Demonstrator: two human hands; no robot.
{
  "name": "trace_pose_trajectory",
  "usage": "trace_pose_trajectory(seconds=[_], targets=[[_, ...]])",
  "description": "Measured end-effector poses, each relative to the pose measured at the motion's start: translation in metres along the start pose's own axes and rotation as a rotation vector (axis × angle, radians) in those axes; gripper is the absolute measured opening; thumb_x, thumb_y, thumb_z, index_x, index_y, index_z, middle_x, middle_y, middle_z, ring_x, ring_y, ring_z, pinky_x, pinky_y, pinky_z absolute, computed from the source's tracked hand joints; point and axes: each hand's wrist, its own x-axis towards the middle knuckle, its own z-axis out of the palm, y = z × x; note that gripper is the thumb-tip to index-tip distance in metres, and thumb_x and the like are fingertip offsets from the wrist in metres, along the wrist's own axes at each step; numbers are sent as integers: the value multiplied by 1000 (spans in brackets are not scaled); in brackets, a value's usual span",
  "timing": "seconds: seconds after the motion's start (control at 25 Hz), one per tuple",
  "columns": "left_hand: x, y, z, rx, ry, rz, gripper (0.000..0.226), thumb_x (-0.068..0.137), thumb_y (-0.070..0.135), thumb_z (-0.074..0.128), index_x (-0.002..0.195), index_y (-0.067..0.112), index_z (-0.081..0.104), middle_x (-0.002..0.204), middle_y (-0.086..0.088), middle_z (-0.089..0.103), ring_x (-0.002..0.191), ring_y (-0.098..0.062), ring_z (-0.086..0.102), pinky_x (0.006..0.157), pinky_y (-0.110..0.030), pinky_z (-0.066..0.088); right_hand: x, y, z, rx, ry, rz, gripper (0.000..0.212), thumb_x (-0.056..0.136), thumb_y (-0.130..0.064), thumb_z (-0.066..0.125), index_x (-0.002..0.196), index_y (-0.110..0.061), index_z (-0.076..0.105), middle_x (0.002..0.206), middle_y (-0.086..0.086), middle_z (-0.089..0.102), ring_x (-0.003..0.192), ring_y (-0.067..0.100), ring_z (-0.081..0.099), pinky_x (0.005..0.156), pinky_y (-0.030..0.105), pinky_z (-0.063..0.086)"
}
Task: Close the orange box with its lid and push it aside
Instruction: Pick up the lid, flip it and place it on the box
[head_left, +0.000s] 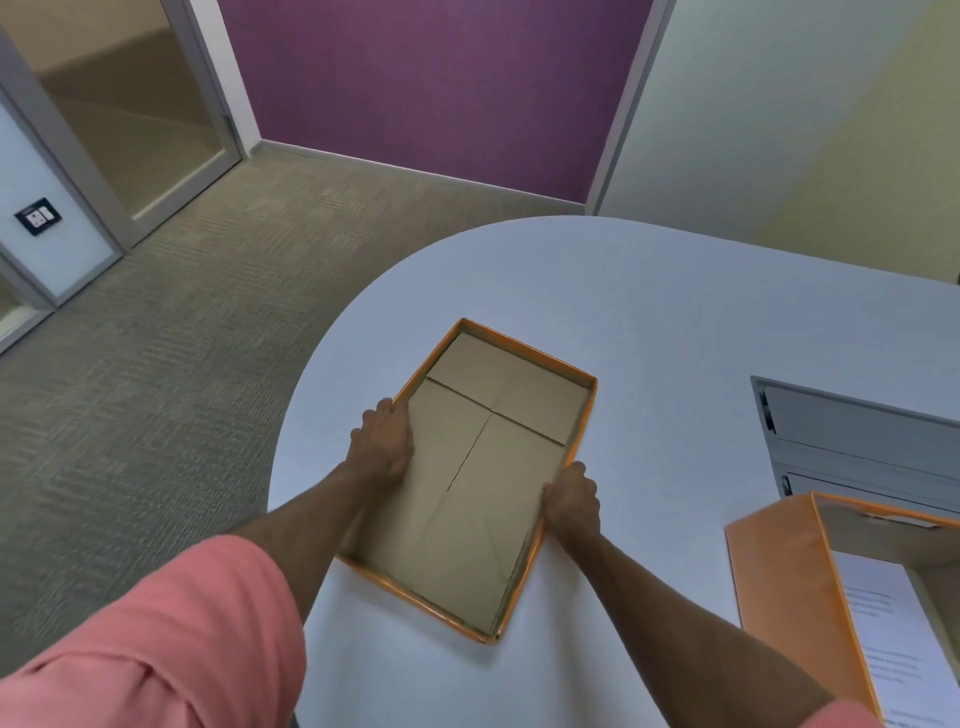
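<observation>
My left hand (383, 441) and right hand (571, 501) clasp opposite long rims of the shallow lid (483, 483), lying underside up on the smooth white table (649, 322): cardboard inside, orange edges. The deeper orange box (779, 587) sits well right, holding paper (883, 623).

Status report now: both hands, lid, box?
Left hand and right hand grip the lid by its long sides, inside up. Box open at right, papers inside. Nothing between.
</observation>
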Motion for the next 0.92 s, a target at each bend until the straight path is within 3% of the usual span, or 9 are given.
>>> trace_pose_trajectory(seconds=[0.12, 0.28, 0.4, 0.56, 0.8, 0.92], targets=[[0, 6, -5, -158, 50, -143, 29, 97, 7, 43, 125, 1, 46, 126, -21, 49, 111, -35, 53, 96, -46, 49, 1, 0, -6, -50, 21, 26, 36, 96, -7, 47, 130, -2, 38, 126, 20, 54, 114, 37, 57, 88, 42, 49], [-4, 13, -15, -338, 74, -299, 29, 89, -7, 47, 117, -4, 53, 128, -22, 45, 114, -37, 51, 94, -42, 50, 4, 2, -32, -17, 78, -23, 26, 93, -1, 42, 120, -2, 43, 115, 21, 56, 99, 35, 59, 76, 40, 47], [-9, 27, -27, -465, 119, -263, 34, 85, -10, 52, 118, -3, 61, 125, -22, 56, 112, -35, 56, 96, -45, 52, 5, 2, -68, 5, 137, -61, 21, 92, 0, 41, 112, -1, 47, 111, 19, 56, 88, 31, 53, 71, 36, 44], [-20, 70, -51, -574, 184, -152, 37, 83, -12, 56, 118, -2, 65, 117, -19, 67, 109, -32, 62, 91, -38, 54, 9, 9, -126, 55, 189, -81, 17, 90, 2, 43, 104, -2, 52, 114, 21, 57, 100, 36, 59, 73, 36, 44], [-57, 148, -71, -662, 195, -77, 35, 87, -4, 60, 121, 0, 61, 118, -19, 66, 105, -31, 63, 87, -35, 52, 2, 46, -216, 110, 280, -125, 26, 90, -3, 46, 113, -2, 58, 113, 18, 58, 94, 35, 60, 81, 39, 53], [-85, 193, -74, -642, 182, -41, 39, 89, -2, 59, 128, 0, 56, 126, -18, 61, 114, -32, 59, 93, -38, 51, -7, 76, -259, 98, 309, -166, 24, 92, -6, 48, 114, -3, 58, 115, 19, 61, 99, 36, 60, 78, 36, 50]])
